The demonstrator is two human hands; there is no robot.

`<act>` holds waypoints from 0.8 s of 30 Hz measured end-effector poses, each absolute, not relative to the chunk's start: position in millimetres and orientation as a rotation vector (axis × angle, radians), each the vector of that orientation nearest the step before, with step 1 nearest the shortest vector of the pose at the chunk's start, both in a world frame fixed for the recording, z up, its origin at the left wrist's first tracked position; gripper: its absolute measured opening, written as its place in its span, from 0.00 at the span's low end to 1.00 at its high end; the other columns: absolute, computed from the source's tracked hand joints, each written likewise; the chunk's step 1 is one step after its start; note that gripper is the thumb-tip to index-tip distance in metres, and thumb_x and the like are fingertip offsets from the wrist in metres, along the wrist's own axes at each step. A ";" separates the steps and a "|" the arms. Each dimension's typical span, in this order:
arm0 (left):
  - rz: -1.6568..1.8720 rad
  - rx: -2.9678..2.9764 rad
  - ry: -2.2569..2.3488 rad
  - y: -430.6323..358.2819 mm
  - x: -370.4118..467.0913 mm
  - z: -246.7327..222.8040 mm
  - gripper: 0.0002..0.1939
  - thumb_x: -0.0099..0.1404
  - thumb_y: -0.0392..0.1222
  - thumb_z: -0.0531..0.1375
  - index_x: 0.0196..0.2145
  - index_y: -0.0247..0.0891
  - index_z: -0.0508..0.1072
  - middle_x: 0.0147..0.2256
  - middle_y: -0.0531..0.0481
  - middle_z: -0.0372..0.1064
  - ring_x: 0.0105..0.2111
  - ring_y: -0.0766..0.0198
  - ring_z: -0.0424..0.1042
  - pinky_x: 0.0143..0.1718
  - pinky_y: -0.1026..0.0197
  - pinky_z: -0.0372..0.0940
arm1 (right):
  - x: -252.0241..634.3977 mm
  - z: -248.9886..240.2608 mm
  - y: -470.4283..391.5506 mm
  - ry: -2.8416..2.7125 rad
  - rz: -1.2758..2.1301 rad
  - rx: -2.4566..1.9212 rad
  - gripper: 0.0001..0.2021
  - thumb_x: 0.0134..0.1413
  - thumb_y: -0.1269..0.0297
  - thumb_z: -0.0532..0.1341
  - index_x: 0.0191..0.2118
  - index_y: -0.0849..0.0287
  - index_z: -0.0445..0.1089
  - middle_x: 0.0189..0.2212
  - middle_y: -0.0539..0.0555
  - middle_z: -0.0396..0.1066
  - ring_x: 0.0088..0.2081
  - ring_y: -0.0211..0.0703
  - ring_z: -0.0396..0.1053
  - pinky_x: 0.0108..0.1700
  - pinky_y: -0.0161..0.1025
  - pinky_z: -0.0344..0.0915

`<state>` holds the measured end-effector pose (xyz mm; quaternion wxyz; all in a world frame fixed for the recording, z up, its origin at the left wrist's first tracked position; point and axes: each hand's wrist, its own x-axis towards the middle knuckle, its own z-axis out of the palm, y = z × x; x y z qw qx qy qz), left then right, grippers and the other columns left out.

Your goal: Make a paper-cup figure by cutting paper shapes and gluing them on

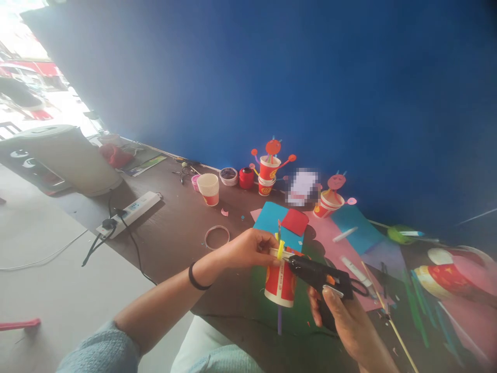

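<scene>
My left hand pinches the upper end of a red and white paper cup, above the near part of the table. A yellow strip stands bent at the cup's upper edge, and a purple stick points down from below it. My right hand is wrapped round a black glue gun, whose nozzle touches or nearly touches the cup by the yellow strip. Green paper lies beneath the cup.
Behind are a stack of cups, two cup figures and a tape roll. Blue paper lies before them. A power strip is at left; sticks and more cups lie at right.
</scene>
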<state>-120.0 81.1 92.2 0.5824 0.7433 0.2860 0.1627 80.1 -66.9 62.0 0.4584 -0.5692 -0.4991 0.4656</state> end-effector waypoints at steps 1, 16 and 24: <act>0.388 1.742 0.667 80.7 -120.1 93.1 0.19 0.51 0.52 0.65 0.32 0.32 0.71 0.23 0.55 0.60 0.23 0.72 0.56 0.23 0.68 0.54 | 78.1 62.9 -66.8 -1.220 1.152 -1.406 0.21 0.58 0.46 0.50 0.30 0.58 0.66 0.17 0.49 0.64 0.20 0.40 0.62 0.27 0.39 0.58; 1.067 1.674 0.961 111.4 -208.4 128.7 0.16 0.52 0.44 0.66 0.36 0.32 0.72 0.31 0.48 0.71 0.28 0.66 0.69 0.30 0.65 0.65 | 55.7 63.6 -69.7 -1.166 1.018 -1.509 0.14 0.53 0.49 0.57 0.37 0.52 0.71 0.39 0.57 0.71 0.44 0.53 0.67 0.44 0.44 0.64; 1.506 1.663 0.906 101.6 -291.9 182.1 0.10 0.54 0.36 0.65 0.36 0.34 0.73 0.31 0.51 0.71 0.30 0.68 0.69 0.33 0.64 0.66 | -50.5 59.7 10.1 -1.900 0.744 -1.540 0.14 0.55 0.68 0.54 0.48 0.59 0.60 0.45 0.61 0.63 0.46 0.50 0.67 0.47 0.44 0.65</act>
